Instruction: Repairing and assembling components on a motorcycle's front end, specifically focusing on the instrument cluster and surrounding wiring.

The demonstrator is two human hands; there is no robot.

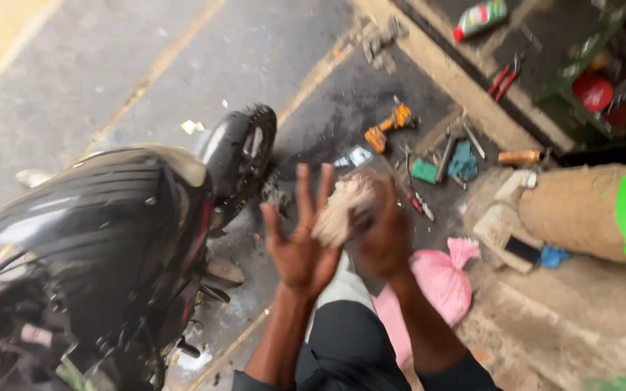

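Note:
My left hand [300, 242] is raised in front of me, palm up and fingers spread. It touches a pale wad of rag or cotton waste [342, 206]. My right hand [384, 235] is closed around the wad from the right side. Both hands are blurred by motion. They hover above the dark, stained ground next to a black motorcycle [110, 239], whose rear wheel [244, 148] points away from me.
An orange power drill [387, 127], hand tools [447, 156] and a teal cloth [464, 161] lie on the ground ahead. A pink bag [440, 279] sits by my right leg. A burlap-wrapped object with a green cap [603, 210] is at right. Red-handled pliers [503, 78] and a bottle [480, 17] lie farther back.

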